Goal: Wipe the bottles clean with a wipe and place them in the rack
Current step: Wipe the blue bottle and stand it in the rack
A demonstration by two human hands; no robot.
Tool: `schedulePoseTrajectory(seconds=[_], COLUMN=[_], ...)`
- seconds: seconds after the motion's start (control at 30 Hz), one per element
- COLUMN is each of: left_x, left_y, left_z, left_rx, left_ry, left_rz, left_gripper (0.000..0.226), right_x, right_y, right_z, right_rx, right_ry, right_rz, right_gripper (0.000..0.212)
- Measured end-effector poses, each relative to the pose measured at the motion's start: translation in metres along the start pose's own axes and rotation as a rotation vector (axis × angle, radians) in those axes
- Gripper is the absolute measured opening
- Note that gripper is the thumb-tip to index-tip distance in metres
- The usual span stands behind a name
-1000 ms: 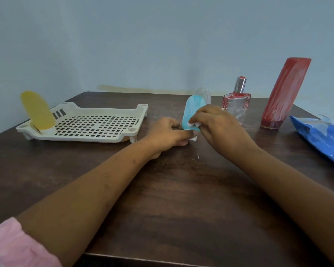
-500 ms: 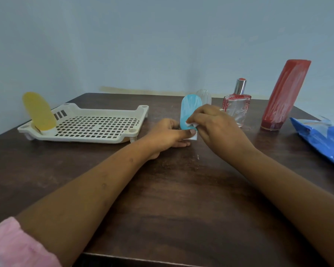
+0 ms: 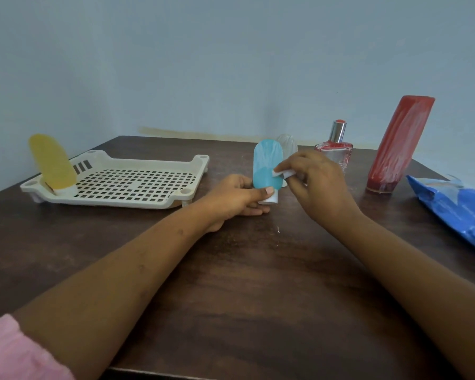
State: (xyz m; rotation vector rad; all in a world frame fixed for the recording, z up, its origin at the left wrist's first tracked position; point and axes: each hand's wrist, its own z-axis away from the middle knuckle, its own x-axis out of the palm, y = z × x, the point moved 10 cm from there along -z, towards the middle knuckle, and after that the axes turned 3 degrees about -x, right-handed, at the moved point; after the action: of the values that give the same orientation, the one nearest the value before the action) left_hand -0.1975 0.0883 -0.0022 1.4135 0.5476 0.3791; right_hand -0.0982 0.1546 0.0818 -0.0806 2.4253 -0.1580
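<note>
Near edge, left: pink sleeve [image 3: 17, 349]; both forearms reached out over the dark wooden table [image 3: 244, 283].

Mid-table: the left hand [image 3: 233, 196] held the blue bottle [image 3: 266, 165] upright, cap [image 3: 270, 199] down, just off or on the surface; contact could not be told. Thumb and fingers were curled round the bottle's lower end at the cap. The right hand [image 3: 318, 185] pinched a small folded wipe [image 3: 283, 174] between thumb and fingertips and pressed it on the bottle's front face near its right side.

The bottle's upper part looked paler and streaked; the lower part was a cleaner blue. Judged: wiping partly done.

Handling, judged: small, light, probably a soft squeeze body that dents under pressure and turns slippery when damp. Best held at the stiff cap, as here.

Left, toward the far left corner: rack [image 3: 115, 163], with a yellow bottle [image 3: 52, 160] standing in its left end.

Far edge, right of centre: clear bottle [image 3: 288, 144] just behind the blue one, then perfume bottle [image 3: 335, 149], then a tall red bottle [image 3: 398, 144], streaked white.

Right edge: blue pack [image 3: 455, 207], lying flat.
</note>
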Motion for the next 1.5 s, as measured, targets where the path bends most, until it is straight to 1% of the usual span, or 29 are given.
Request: schedulePoseTrajectory(seconds=[0.07, 0.2, 0.37, 0.57, 0.7, 0.77, 0.87, 0.93, 1.13, 1.27, 1.33, 1.5], left_x=[-0.001, 0.000, 0.000, -0.001, 0.000, 0.000, 0.000, -0.001, 0.002, 0.000, 0.000, 0.000], left_y=[0.000, 0.000, 0.002, 0.001, 0.001, 0.002, 0.002, 0.001, 0.002, 0.002, 0.002, 0.001], left_z=[0.000, 0.000, 0.001, 0.001, 0.001, 0.001, 0.001, 0.001, 0.000, 0.001, 0.002, 0.003], left_rx=[-0.004, -0.004, 0.002, -0.006, -0.006, 0.001, 0.003, -0.001, 0.014, 0.024, 0.024, 0.009], left_ry=[-0.003, -0.004, 0.000, 0.010, 0.007, 0.007, 0.018, 0.019, 0.017, 0.025, 0.023, 0.030], left_rz=[0.005, 0.001, 0.001, -0.018, -0.031, -0.030, -0.012, -0.016, -0.050, -0.051, -0.050, -0.043], left_gripper=[0.030, 0.026, 0.029, 0.037, 0.040, 0.038, 0.035, 0.034, 0.037, 0.038, 0.037, 0.039], right_x=[-0.002, 0.003, -0.003, 0.004, -0.003, -0.004, 0.000, 0.002, -0.009, -0.003, -0.001, -0.005], right_y=[0.000, -0.005, 0.006, -0.002, 0.009, 0.007, -0.003, -0.004, 0.014, 0.000, 0.003, 0.015], right_z=[-0.004, 0.002, -0.005, -0.001, -0.004, -0.005, -0.002, -0.001, -0.006, -0.003, 0.000, -0.003], right_rx=[0.019, -0.016, 0.053, 0.023, 0.086, 0.079, 0.031, 0.031, 0.121, 0.049, 0.056, 0.121], right_ry=[0.026, -0.025, 0.041, -0.029, 0.026, 0.044, 0.006, -0.026, 0.084, 0.011, -0.019, 0.056], right_rz=[-0.014, -0.007, -0.030, -0.022, -0.019, -0.024, -0.032, -0.028, -0.073, -0.049, -0.041, -0.097], right_gripper=[0.017, 0.017, 0.016, 0.016, 0.017, 0.016, 0.016, 0.016, 0.017, 0.017, 0.016, 0.016])
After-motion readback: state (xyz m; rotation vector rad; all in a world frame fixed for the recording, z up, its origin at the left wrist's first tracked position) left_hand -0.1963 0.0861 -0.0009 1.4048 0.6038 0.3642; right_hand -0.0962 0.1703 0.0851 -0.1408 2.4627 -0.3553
